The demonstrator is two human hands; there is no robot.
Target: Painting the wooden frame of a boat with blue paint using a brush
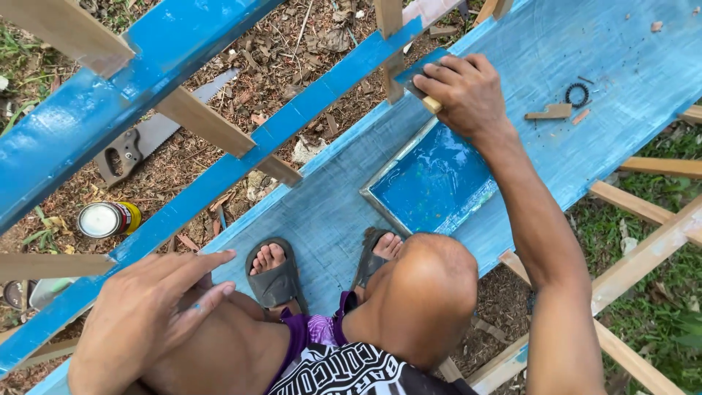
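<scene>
1. Blue-painted wooden planking [585, 58] forms a long hull-like surface, and the person squats on it in dark rubber sandals [276, 281].
2. Set into that planking, just ahead of the feet, is a rectangular recessed panel [431, 183] coated in glossy wet blue paint.
3. At the far corner of the recessed panel, the right hand [468, 91] is curled shut around a paintbrush [423, 86] with a pale wooden handle, its dark bristles touching the blue rail [322, 95] beside the panel.
4. Near the person's left knee, well back from the panel, the left hand [150, 314] lies flat with fingers spread and holds nothing.
5. Beyond the panel to the right, a small wood offcut [550, 113] and a black ring [577, 93] lie on the planking.
6. Left of the panel, below the frame on leaf-strewn ground, lie a hand saw [157, 132] and an open yellow tin [108, 219].
7. Bare timber struts [643, 256] cross over grass to the right of the panel.
</scene>
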